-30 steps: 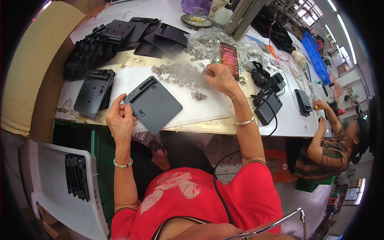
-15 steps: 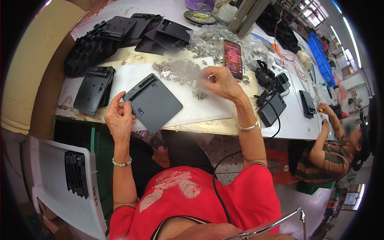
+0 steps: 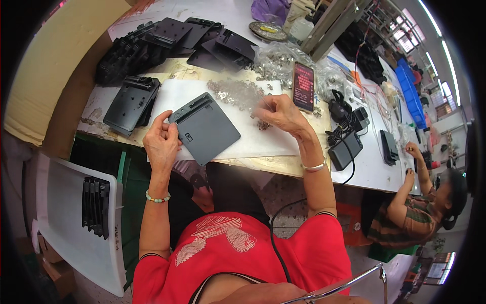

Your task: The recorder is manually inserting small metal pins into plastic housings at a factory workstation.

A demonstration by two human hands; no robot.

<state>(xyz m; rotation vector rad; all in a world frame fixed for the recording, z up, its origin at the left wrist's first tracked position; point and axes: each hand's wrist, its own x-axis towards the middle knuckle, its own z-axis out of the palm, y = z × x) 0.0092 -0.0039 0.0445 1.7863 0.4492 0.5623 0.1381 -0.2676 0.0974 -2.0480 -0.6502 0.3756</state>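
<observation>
The left hand (image 3: pixel 162 142) comes up from the lower edge on a nearly straight forearm, a beaded bracelet (image 3: pixel 156 198) at the wrist, and grips the near left corner of a flat dark grey panel (image 3: pixel 205 127): the thumb presses on the panel's top face while the fingers curl under its edge. The panel lies tilted on a white sheet (image 3: pixel 238 126) that covers the middle of the bench (image 3: pixel 369 167), with its notched end pointing away from the person. The right hand (image 3: pixel 281 114) reaches further out, its forearm angled inward and a thin bangle (image 3: pixel 314 166) on the wrist; the fingers are bunched together and bent down at the edge of a heap of small silvery metal parts (image 3: pixel 235 92) scattered across the sheet (whether a part is already pinched between the fingertips cannot be told). The two hands are apart, with the panel between them. Just beyond the right hand a phone (image 3: pixel 303 86) with a lit screen lies on the bench beside clear bags of more parts (image 3: pixel 276 61). A stack of black moulded housings (image 3: pixel 132 104) sits left of the sheet, and more of them are piled at the far side (image 3: pixel 167 40). At the right end of the bench another person's hands (image 3: pixel 412 152) work separately.
</observation>
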